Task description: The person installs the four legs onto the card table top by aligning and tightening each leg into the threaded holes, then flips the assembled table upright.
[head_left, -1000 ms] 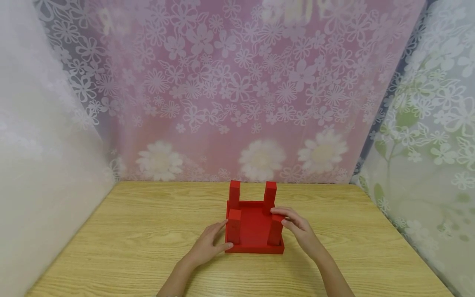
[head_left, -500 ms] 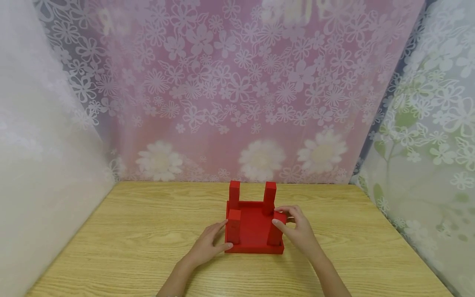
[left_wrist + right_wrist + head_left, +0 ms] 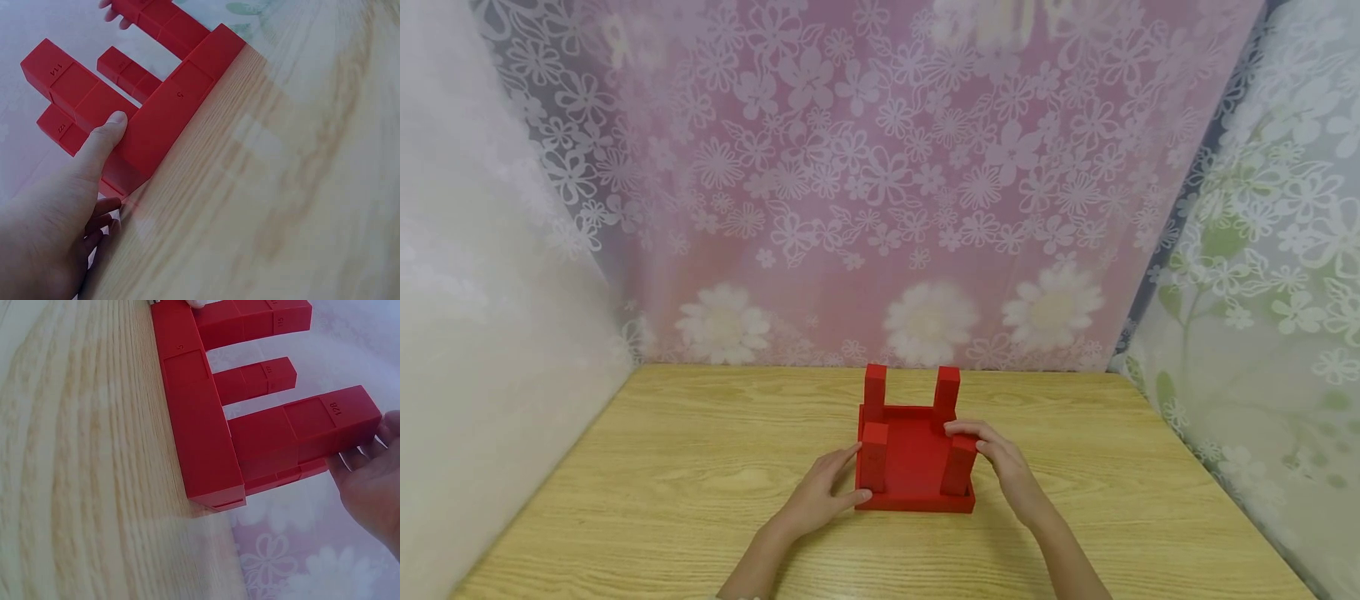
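A red square tray-like base (image 3: pixel 917 503) lies on the wooden table with a post standing at each corner, like a small upturned stool. My left hand (image 3: pixel 817 497) holds the near left corner. Its thumb presses the front wall beside the near left post (image 3: pixel 75 87), and its other fingers lie along the left side. At the near right post (image 3: pixel 312 428), my right hand (image 3: pixel 1009 468) touches the upper end, fingers reaching over behind it and thumb at its right side. The two far posts stand apart from both hands. Embossed numbers mark the posts in both wrist views.
The light wood-grain table (image 3: pixel 700 433) extends on both sides of the red piece. A pink flowered curtain (image 3: pixel 865 208) hangs behind the far edge, with pale sheets (image 3: pixel 1277 292) at the sides.
My right thumb has moved from the front of the near right post back to its right side, and the fingers have straightened over the top. The left hand has stayed in place.
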`<action>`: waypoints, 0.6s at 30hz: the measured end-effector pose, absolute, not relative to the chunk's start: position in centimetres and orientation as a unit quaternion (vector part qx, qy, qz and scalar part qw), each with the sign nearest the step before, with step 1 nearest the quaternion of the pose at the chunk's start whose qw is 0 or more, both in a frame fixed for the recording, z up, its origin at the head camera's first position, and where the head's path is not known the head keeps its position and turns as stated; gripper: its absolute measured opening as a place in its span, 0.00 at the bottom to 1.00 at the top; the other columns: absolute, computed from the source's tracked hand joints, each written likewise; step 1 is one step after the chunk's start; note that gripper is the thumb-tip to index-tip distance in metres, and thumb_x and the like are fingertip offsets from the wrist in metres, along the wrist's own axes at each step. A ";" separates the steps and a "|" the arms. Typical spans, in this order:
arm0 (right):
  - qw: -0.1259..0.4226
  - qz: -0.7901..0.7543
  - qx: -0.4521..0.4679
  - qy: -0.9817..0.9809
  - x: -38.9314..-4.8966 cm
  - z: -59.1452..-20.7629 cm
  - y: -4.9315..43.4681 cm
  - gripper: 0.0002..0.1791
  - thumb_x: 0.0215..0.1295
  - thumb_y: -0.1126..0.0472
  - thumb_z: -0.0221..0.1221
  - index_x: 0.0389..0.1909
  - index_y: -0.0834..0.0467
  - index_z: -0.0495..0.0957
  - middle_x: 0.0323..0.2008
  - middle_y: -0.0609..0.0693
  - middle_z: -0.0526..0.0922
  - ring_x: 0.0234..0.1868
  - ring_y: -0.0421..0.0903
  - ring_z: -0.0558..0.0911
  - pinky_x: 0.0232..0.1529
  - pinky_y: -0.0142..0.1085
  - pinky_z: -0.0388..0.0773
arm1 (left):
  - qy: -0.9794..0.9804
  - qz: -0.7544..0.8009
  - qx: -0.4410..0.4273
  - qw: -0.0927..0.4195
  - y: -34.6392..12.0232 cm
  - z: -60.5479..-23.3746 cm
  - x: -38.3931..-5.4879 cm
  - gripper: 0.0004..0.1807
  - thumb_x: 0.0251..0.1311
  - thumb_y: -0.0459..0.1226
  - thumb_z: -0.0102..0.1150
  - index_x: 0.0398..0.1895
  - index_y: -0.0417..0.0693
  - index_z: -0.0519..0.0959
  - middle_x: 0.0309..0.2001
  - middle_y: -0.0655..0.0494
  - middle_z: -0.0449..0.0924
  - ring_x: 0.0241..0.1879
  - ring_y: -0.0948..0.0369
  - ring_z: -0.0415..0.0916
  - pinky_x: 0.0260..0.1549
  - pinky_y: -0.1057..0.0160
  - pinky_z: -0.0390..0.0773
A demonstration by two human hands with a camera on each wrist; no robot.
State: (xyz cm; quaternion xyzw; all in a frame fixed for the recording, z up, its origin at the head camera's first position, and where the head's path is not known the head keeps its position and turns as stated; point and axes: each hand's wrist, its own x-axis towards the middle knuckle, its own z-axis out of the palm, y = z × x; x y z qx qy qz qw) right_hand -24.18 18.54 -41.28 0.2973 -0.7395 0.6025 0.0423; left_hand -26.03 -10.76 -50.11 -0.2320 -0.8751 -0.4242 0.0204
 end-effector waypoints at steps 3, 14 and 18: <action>0.024 0.614 0.283 -0.737 -24.1 -41.2 18.7 0.21 0.71 0.69 0.33 0.55 0.61 0.72 0.57 0.59 0.69 0.60 0.45 0.65 0.55 0.31 0.62 | -0.875 -0.425 -0.230 0.017 -10.8 -50.1 -26.0 0.41 0.55 0.58 0.56 0.69 0.56 0.57 0.64 0.50 0.60 0.64 0.46 0.51 0.56 0.39 0.55; 0.057 0.608 0.326 -0.721 -24.5 -41.6 18.6 0.15 0.70 0.71 0.41 0.53 0.73 0.68 0.54 0.64 0.67 0.55 0.43 0.69 0.53 0.28 0.66 | -0.875 -0.426 -0.230 0.015 -10.7 -50.0 -25.9 0.40 0.55 0.58 0.56 0.69 0.57 0.57 0.64 0.49 0.61 0.64 0.46 0.52 0.55 0.39 0.56; 0.072 0.600 0.310 -0.734 -24.4 -41.6 18.5 0.15 0.69 0.69 0.46 0.52 0.73 0.69 0.53 0.62 0.67 0.51 0.42 0.70 0.48 0.30 0.70 | -0.873 -0.429 -0.231 0.016 -10.7 -50.0 -25.9 0.40 0.55 0.58 0.56 0.69 0.56 0.57 0.64 0.49 0.61 0.63 0.46 0.52 0.55 0.39 0.56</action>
